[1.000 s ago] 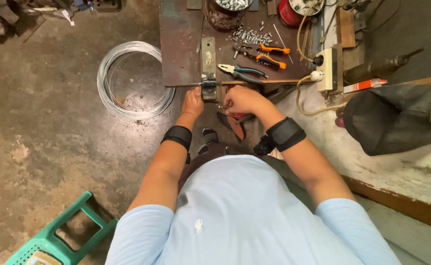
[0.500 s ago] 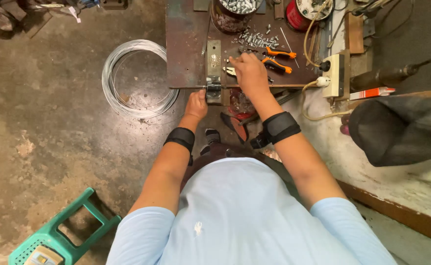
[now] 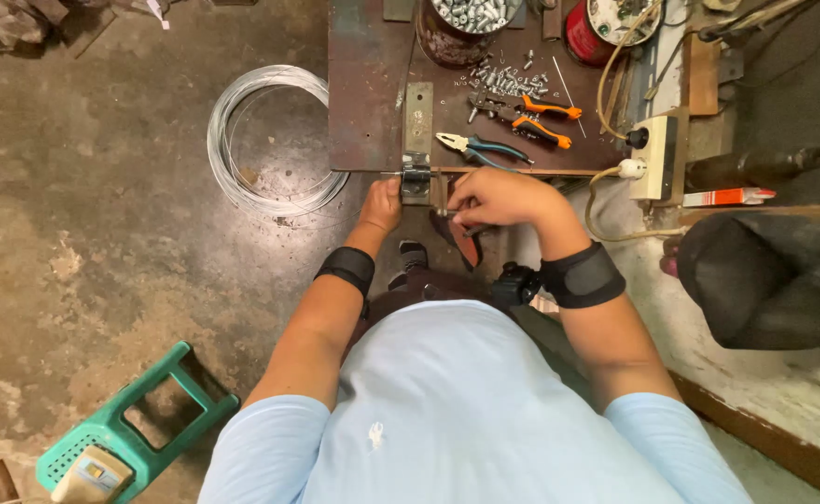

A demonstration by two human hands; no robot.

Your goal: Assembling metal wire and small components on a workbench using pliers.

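Observation:
My left hand (image 3: 382,203) is curled against the left side of a small metal clamp (image 3: 416,174) fixed to the near edge of a rusty brown worktable (image 3: 368,103), fingers closed on a thin wire (image 3: 513,171) that runs along that edge. My right hand (image 3: 499,198) sits just right of the clamp, below the table edge. Its fingertips pinch a small metal piece, too small to identify. Both wrists wear black bands.
Blue-handled pliers (image 3: 480,147), orange-handled pliers (image 3: 533,117), loose screws (image 3: 503,79), a can of screws (image 3: 471,23) and a red spool (image 3: 585,30) lie on the table. A wire coil (image 3: 265,140) and green stool (image 3: 130,434) are left; socket block (image 3: 657,154) and dark bag (image 3: 774,275) right.
My right hand reached onto the table by the pliers, then came back to the near edge beside the clamp with its fingers pinched. My left hand stayed at the clamp.

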